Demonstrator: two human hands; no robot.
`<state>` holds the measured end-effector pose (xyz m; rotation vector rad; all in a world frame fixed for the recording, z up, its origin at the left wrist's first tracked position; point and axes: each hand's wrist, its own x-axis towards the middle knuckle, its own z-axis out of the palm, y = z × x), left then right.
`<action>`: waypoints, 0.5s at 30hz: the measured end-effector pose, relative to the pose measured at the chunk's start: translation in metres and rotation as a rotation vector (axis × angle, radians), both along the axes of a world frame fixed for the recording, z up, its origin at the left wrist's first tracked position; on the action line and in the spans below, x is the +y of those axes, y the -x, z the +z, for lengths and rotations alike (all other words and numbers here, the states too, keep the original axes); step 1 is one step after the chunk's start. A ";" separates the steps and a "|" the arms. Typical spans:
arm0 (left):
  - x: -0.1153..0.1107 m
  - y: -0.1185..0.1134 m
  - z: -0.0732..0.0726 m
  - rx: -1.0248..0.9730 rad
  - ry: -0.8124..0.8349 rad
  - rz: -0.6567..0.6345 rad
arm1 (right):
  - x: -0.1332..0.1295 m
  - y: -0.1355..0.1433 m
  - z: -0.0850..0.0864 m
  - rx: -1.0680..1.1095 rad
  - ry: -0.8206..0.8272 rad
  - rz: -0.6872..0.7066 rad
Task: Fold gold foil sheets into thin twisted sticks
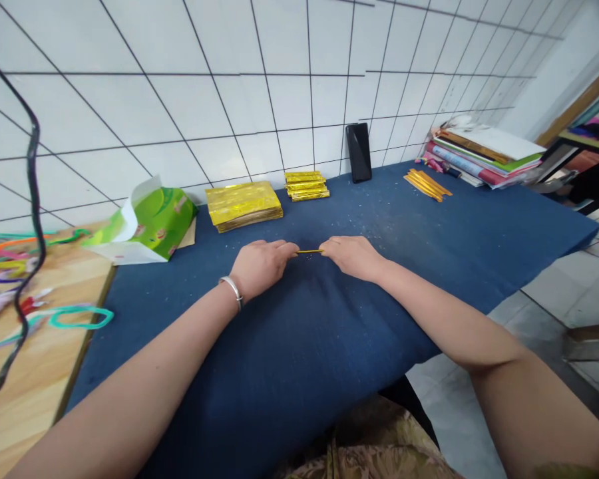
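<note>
Item: one strip (309, 251), narrow and gold, stretched level between my two hands, above the middle of the blue tabletop (289, 372). Ends hidden under my fingers.
Left fingers (288, 249): closed, pinching one end. Silver bracelet (235, 289) at that wrist.
Right fingers (329, 246): closed, pinching the other end.
Bag (167, 223), left: green and white, printed with small figures; any lettering on it too small to read. A tan sheet lies partly hidden behind it.
Stack (244, 199), just right of the bag: yellow-gold foil sheets, surface markings unreadable.
Folded pile (307, 186), beside the stack: narrow yellow-gold pieces, individual count hard to make out.
Phone (359, 153): black, leaning upright against the tiled wall (144, 106); maker's mark cannot be made out.
Loose strips (426, 185), right of the phone: orange-gold, overlapping.
Books (484, 156), far right: piled with papers; titles blurred, lower ones mostly covered.
Wooden tabletop (40, 379), left: cut off by the picture edge, bearing coloured loops (82, 326), blurred. A black cord (33, 153) hangs before it, its upper end out of view.
</note>
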<state>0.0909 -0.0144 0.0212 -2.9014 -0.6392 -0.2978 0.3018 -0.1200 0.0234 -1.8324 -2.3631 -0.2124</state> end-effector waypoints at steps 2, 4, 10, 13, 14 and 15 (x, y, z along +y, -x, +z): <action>0.000 0.000 -0.003 0.011 -0.004 0.013 | -0.001 -0.002 -0.002 0.006 0.003 -0.003; -0.001 -0.001 -0.005 0.028 0.001 0.013 | -0.002 -0.003 -0.003 0.003 0.016 -0.009; -0.008 -0.002 -0.002 0.039 0.036 -0.102 | -0.004 -0.004 -0.002 -0.018 0.032 -0.029; -0.016 -0.005 0.003 0.048 0.053 -0.119 | -0.005 0.000 -0.004 -0.016 0.010 -0.019; -0.018 -0.006 0.005 0.056 0.060 -0.118 | -0.005 0.002 -0.005 -0.012 0.006 -0.007; -0.021 -0.006 0.006 0.064 0.065 -0.113 | -0.005 0.004 -0.006 -0.007 0.007 0.011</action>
